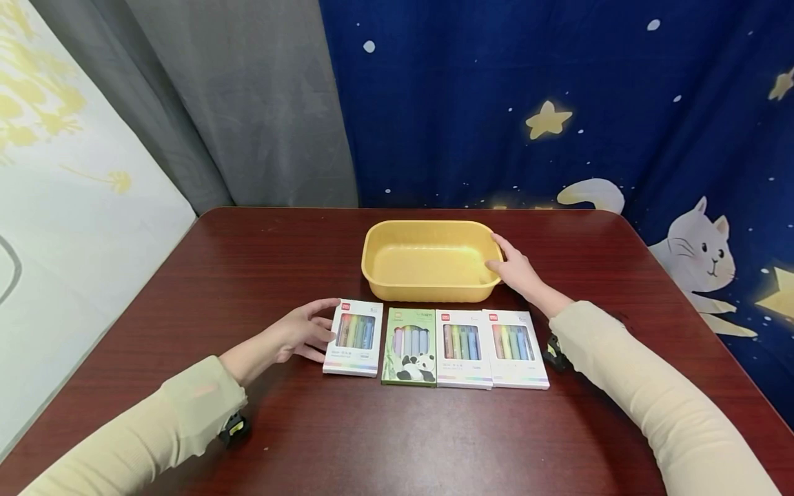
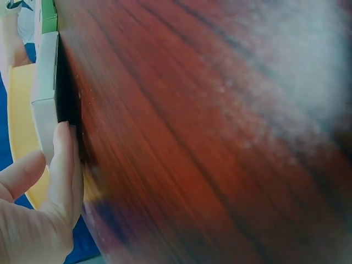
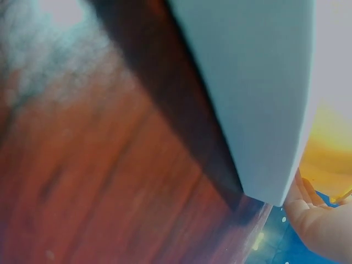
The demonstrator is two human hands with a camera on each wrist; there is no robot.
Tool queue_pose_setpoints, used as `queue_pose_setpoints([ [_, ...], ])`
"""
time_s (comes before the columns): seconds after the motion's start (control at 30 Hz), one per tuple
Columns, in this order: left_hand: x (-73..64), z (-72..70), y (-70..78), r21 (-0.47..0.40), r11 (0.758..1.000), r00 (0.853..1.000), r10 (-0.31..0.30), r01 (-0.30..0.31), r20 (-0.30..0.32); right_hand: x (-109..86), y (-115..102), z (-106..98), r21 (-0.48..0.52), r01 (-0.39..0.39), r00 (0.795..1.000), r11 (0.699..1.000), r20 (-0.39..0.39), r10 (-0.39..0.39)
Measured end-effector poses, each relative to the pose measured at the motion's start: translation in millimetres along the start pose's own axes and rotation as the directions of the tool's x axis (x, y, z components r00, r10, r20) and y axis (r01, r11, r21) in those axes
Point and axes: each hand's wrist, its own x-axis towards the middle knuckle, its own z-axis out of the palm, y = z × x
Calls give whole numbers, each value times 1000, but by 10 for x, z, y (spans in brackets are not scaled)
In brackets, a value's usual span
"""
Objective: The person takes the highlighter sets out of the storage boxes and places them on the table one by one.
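My left hand pinches the left edge of a white crayon box, whose window shows coloured sticks. In the left wrist view, the thumb and fingers meet at the end of that box, and a dark gap shows under it. My right hand grips the right rim of a yellow plastic basin, thumb on the inner side. To the right of the held box lie a green crayon box with a panda and two more white boxes, one beside the other.
The dark red wooden table ends at a back edge before a grey curtain and a blue starry curtain. A white patterned panel stands along the left side. The basin sits behind the row of boxes.
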Motion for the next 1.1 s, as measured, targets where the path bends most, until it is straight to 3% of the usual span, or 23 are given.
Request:
queue_pose_setpoints([
  [0.53, 13, 60, 59, 188, 981, 996, -24, 39, -84, -12, -24, -2, 13, -11, 1000, 1000, 6, 11],
  [1.1, 17, 164, 48, 293, 955, 988, -3, 49, -155, -23, -23, 3, 14, -10, 1000, 1000, 5, 10],
])
